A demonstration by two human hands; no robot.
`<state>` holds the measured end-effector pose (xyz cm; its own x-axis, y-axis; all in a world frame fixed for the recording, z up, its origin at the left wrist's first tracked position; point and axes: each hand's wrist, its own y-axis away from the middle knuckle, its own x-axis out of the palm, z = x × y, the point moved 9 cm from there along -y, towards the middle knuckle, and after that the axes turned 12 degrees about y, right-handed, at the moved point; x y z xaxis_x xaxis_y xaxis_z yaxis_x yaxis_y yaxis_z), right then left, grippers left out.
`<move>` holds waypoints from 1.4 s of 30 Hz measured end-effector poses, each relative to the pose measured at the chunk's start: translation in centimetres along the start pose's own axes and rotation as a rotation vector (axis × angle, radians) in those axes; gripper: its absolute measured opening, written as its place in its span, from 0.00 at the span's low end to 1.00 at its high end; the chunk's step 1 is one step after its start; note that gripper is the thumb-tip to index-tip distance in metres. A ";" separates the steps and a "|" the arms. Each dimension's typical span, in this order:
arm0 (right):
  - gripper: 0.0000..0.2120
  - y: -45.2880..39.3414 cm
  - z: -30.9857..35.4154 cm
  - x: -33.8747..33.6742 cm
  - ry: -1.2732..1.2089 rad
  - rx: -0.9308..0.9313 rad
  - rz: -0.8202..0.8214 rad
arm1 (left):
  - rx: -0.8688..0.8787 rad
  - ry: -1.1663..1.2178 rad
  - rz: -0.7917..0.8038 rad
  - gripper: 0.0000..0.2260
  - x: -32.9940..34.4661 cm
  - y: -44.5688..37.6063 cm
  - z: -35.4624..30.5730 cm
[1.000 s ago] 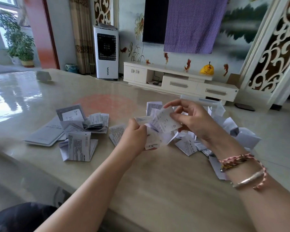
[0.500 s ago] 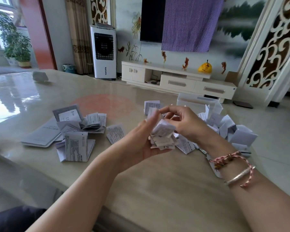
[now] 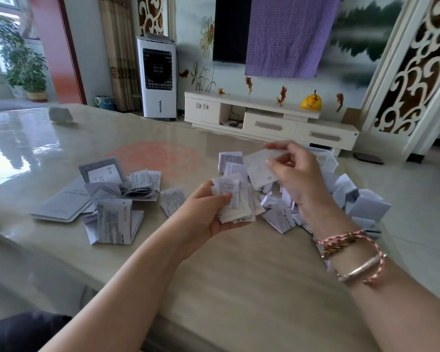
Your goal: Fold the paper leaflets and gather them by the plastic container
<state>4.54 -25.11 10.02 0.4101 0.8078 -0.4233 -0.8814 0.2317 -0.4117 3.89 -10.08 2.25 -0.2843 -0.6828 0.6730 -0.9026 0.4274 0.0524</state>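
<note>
Left hand (image 3: 208,214) grips folded leaflet stack (image 3: 235,201). Right hand (image 3: 294,174) pinches one blurry leaflet (image 3: 261,168). Lay it flat on stack, edges matched. Plastic container (image 3: 325,156) by counter far edge, mostly hidden.

Leaflets (image 3: 117,199) left — container (image 3: 327,157) right (table (image 3: 239,275)).

Plastic container (image 3: 325,158) mostly behind right hand (image 3: 300,179).

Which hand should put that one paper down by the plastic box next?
Probably the right hand. Its fingers already pinch the single leaflet, and it hovers nearest the plastic container. The left hand is busy gripping a stack of folded leaflets.
</note>
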 end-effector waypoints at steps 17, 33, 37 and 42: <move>0.05 -1.8 3.1 4.5 0.474 -0.126 0.135 | 0.200 -0.089 -0.226 0.08 -3.0 -0.5 -3.1; 0.05 -14.6 -0.7 11.4 0.934 -0.184 0.371 | 0.229 -0.208 -0.480 0.04 -6.4 -4.7 -5.7; 0.01 -10.7 5.2 7.2 0.432 -0.305 0.221 | 0.282 -0.211 -0.498 0.03 -5.9 -3.7 -6.0; 0.02 -3.4 7.1 7.3 0.166 -0.176 0.352 | 0.432 -0.201 -0.352 0.06 -3.1 -1.4 -6.7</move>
<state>8.88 -16.16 14.02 0.1361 0.7196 -0.6809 -0.9269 -0.1501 -0.3440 8.20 -4.52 5.04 0.0382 -0.8567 0.5144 -0.9916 -0.0960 -0.0864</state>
